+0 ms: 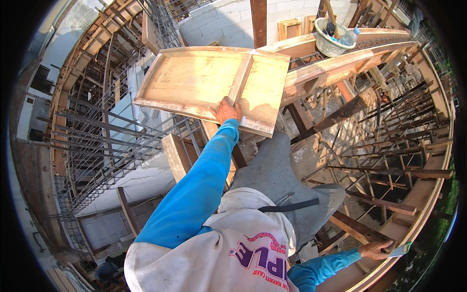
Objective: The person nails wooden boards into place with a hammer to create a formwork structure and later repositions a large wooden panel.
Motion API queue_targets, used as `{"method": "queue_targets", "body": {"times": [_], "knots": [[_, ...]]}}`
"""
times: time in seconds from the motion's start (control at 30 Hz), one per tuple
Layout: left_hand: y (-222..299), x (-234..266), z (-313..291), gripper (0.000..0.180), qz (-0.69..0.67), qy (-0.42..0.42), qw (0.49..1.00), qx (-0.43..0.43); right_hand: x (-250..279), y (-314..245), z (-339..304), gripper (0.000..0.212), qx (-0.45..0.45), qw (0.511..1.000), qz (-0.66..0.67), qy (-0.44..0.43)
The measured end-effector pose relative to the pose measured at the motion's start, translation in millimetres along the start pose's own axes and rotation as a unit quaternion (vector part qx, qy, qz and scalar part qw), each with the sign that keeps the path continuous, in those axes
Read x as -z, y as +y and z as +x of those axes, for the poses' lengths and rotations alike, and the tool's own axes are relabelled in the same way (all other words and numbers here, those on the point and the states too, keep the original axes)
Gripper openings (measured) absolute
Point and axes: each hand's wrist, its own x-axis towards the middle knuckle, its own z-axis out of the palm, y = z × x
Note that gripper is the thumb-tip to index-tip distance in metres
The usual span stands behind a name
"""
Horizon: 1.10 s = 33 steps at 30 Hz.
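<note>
My left hand (227, 111) grips a wooden formwork panel (194, 75) at its near edge, beside the cross batten (242, 78). The panel is plywood framed with battens and tilted in front of me, its far edge slightly curved. Out at the lower right, my right hand (375, 249) is closed on a small flat tool (401, 249), pale with a green edge; its exact kind cannot be made out. That hand is close to a curved wooden form edge (365, 284). My left fingertips curl over the panel frame.
A bucket (335, 41) with tools and a plastic bottle (349, 37) stands on the curved formwork beam (350, 63). Steel reinforcing bars (107, 126) run along the left. Timber props and struts (384, 170) fill the space below right. A block wall (219, 24) rises behind.
</note>
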Motion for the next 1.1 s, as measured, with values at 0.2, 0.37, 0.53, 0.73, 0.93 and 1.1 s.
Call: {"method": "queue_targets", "body": {"times": [0.2, 0.37, 0.53, 0.73, 0.93, 1.1], "knots": [[4, -1, 0, 0.056, 0.014, -0.005, 1.0, 0.003, -1, 8, 0, 0.031, -0.014, 1.0, -0.006, 0.002], [3, 5, 0, 0.056, 0.023, -0.023, 0.999, 0.017, -3, 15, -3, 0.034, -0.017, 1.0, 0.021, 0.001], [-2, 1, 2, 0.056, 0.019, -0.018, 1.0, 0.009, 1, 6, -3, 0.036, -0.054, 0.998, 0.015, 0.0], [21, -1, 1, 0.059, 0.034, -0.03, 0.999, 0.01, 9, 27, -1, 0.032, -0.036, 0.999, -0.012, -0.004], [3, 1, 2, 0.059, 0.051, -0.022, 0.998, 0.029, -9, -22, -5, 0.039, -0.101, 0.995, 0.021, -0.012], [3, -5, 6, 0.058, 0.046, -0.019, 0.999, 0.018, -4, -19, -3, 0.037, -0.077, 0.997, 0.012, 0.01]]}}
